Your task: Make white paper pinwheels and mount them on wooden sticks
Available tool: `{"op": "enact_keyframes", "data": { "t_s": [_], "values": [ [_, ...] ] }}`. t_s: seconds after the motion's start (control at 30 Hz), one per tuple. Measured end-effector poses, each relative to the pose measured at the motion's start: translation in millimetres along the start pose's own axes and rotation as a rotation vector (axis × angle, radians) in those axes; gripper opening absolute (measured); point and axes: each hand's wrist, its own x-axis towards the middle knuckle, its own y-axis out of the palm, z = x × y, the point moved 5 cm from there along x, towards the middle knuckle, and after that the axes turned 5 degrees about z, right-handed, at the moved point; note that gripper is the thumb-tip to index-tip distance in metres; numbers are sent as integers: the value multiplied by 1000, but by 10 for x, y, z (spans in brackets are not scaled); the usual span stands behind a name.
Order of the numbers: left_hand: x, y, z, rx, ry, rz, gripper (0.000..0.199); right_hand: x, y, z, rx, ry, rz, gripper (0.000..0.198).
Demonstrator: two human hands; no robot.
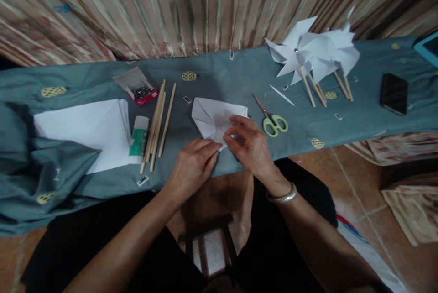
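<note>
A sheet of white paper (219, 112) with creases and cut-looking corners lies on the cloth-covered table in front of me. My left hand (196, 161) pinches its near corner between thumb and fingers. Over the sheet's right side, my right hand (248, 140) curls with thumb and forefinger close together at the paper; whatever sits between those fingertips is too small to make out. Green-handled scissors (274, 124) rest just right of that hand, blades pointing away. Left of the paper are several wooden sticks (157, 131).
A glue stick (138, 140) lies beside stacked white paper (82, 128). Behind it an open red-and-white box (143, 94) holds small metal pieces. White paper pinwheels (311, 51) on sticks lie at the back right, with a paper sliver (282, 95) nearby and a dark phone (394, 93) farther right.
</note>
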Motion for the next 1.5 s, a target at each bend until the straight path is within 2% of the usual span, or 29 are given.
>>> {"op": "enact_keyframes", "data": {
  "t_s": [0.2,0.57,0.83,1.2,1.37,1.5],
  "values": [
    [6,-9,-11,9,8,-8,18,-1,13,18,-16,-27,8,9],
    [13,7,0,-12,-19,13,19,-36,76,61,-83,-149,14,27],
    [15,14,13,-32,-31,30,20,-43,97,83,-111,-135,70,29],
    [24,10,9,-12,-29,46,19,-76,212,138,-312,-93,157,36],
    [11,-1,-32,24,-6,34,17,-130,282,160,-448,-161,185,33],
    [-7,14,-40,42,-15,46,13,-146,330,181,-472,-204,172,33]
  ]
}}
